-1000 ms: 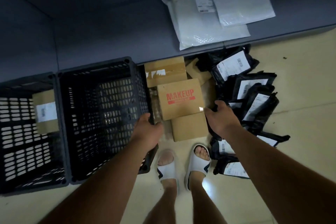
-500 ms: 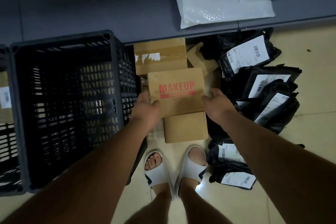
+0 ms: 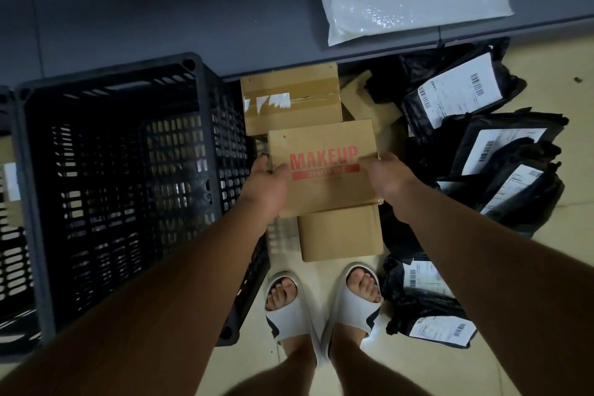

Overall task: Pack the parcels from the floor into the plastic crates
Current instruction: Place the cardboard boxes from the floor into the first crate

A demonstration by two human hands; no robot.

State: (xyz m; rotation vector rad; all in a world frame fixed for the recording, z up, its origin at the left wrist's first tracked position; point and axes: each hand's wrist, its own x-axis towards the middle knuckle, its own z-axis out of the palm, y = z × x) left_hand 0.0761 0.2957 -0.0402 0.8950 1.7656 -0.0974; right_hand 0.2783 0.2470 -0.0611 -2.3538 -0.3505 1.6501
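Your left hand (image 3: 268,185) and right hand (image 3: 390,178) are bare: no gloves, rings, watch or wristband show. Both forearms are uncovered along their whole visible length, and no sleeve edge enters the head view. Your lower legs are likewise uncovered. On your feet you wear white open-toe slide sandals (image 3: 291,312), each with one broad moulded strap across the foot, toes exposed. A dark patch marks the side of each strap.
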